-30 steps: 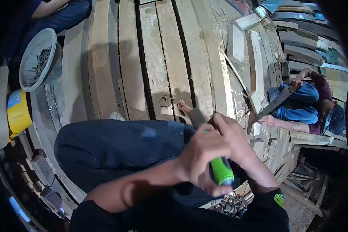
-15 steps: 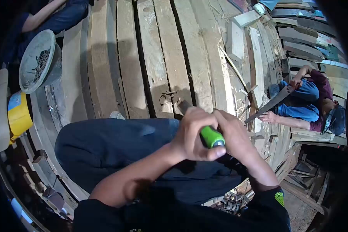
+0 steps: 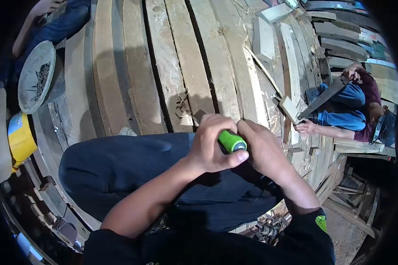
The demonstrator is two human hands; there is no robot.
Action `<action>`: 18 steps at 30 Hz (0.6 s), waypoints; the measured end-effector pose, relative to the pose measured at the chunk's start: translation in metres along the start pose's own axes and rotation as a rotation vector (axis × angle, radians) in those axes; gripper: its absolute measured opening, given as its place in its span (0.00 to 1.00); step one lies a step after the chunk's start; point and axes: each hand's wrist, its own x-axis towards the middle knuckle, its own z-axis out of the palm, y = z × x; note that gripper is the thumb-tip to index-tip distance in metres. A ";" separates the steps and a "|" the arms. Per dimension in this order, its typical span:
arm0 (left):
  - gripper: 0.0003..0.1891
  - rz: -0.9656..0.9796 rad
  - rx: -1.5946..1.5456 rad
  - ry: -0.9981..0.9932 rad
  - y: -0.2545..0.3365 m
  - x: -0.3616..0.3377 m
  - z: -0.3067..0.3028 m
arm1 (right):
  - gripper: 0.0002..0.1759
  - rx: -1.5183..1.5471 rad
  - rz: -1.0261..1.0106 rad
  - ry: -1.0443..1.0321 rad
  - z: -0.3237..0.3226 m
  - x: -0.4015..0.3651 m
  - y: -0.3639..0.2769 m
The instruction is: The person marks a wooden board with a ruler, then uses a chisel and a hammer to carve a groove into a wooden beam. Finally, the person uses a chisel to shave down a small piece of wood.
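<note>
My left hand (image 3: 214, 143) is wrapped round a tool with a green handle (image 3: 232, 141), its thumb along the handle's near end. Against the handle's right side, my right hand (image 3: 263, 150) is closed with bent fingers; its inner fingers are hidden. A short part of the tool's flat blade (image 3: 199, 115) shows beyond my left hand, over the wooden planks (image 3: 199, 84). Beside the blade, some curled shavings (image 3: 181, 106) lie on the planks. Both hands are above my dark trousers (image 3: 132, 163).
At right, a co-worker (image 3: 371, 115) holds a handsaw (image 3: 325, 99) at a small wood block (image 3: 289, 109). A bucket of nails (image 3: 37, 77) and a yellow container (image 3: 22, 139) stand left. Another person (image 3: 66, 24) sits at upper left. Wood blocks (image 3: 264, 39) lie upper right.
My hands and the green-handled tool have shifted slightly left and up in view. The co-worker's saw is raised more toward the upper right, and the small block by it has tilted.
</note>
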 end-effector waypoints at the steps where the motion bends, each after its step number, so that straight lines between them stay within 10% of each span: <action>1: 0.31 0.048 -0.002 -0.012 0.005 -0.003 0.002 | 0.19 0.005 0.014 -0.004 0.000 -0.001 0.004; 18: 0.31 0.193 -0.207 -0.123 0.076 -0.008 0.000 | 0.15 0.046 0.115 0.003 0.012 -0.001 0.003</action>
